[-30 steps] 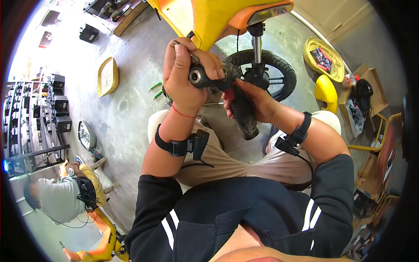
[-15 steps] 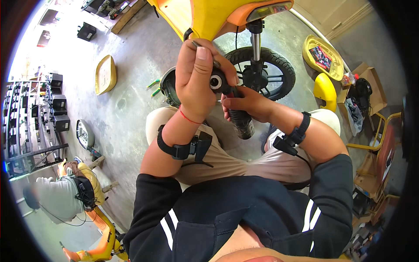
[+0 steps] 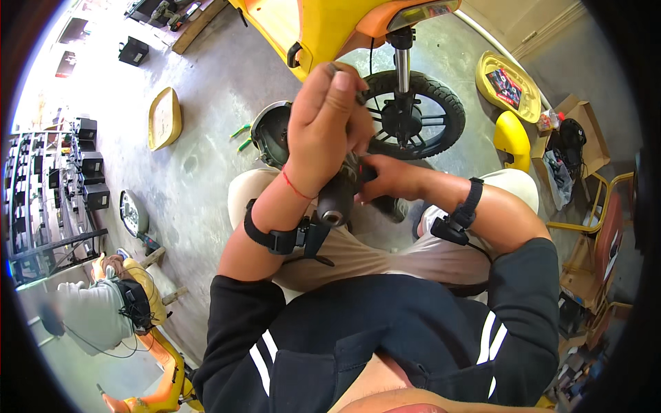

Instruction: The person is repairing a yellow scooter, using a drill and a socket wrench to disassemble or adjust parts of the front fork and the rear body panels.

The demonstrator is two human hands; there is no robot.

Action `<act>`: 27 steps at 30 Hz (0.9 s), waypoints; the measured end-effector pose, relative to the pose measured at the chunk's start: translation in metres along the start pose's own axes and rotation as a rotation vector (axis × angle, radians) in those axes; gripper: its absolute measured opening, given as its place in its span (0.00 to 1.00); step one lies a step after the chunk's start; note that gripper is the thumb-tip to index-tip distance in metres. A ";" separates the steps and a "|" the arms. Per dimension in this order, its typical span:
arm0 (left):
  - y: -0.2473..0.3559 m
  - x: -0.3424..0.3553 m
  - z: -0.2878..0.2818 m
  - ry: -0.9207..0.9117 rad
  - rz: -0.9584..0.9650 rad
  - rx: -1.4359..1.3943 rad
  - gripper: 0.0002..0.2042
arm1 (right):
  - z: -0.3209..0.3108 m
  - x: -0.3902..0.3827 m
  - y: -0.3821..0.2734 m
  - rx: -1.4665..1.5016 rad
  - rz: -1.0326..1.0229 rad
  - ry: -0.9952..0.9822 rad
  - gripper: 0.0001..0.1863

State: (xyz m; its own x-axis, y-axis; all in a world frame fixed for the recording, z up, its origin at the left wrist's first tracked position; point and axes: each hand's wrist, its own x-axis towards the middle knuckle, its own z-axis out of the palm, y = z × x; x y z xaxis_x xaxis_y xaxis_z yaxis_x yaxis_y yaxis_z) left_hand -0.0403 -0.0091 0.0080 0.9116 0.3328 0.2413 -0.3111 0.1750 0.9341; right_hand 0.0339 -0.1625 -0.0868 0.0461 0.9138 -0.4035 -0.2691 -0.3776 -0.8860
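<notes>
My left hand (image 3: 323,124) is raised in front of me, its fingers curled closed round a small dark metal piece (image 3: 332,68) whose end shows at the fingertips. Its exact kind is hard to make out. Just below, my right hand (image 3: 391,177) grips the handle of a black power drill (image 3: 334,199). The drill's round nose, with a hole in its end, points down and toward me, next to my left wrist. Part of the drill is hidden behind my left hand. Beyond both hands stands a yellow scooter (image 3: 330,31) with its black front wheel (image 3: 406,113).
A dark round housing (image 3: 270,134) with green-tipped wires lies left of my hands. A yellow panel (image 3: 165,118) rests on the floor. At right are a yellow tray (image 3: 513,86), a curved yellow fender (image 3: 513,141) and an opened carton (image 3: 589,138). Another person (image 3: 96,310) is at lower left.
The drill has turned, so its nose swung from facing up near my left fingers to pointing down toward me. My left hand has shifted slightly right and still pinches the metal piece.
</notes>
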 end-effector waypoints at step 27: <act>-0.035 0.029 -0.044 0.175 -0.166 -0.196 0.09 | -0.034 -0.014 -0.031 0.429 -0.277 0.068 0.25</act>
State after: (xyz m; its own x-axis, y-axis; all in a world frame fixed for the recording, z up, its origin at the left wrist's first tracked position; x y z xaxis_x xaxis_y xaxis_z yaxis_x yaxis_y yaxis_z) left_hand -0.0147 0.0350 -0.0295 0.8995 0.4362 0.0245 -0.2231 0.4105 0.8841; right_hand 0.0744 -0.1687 -0.0617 0.2303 0.9536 -0.1939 -0.6079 -0.0146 -0.7939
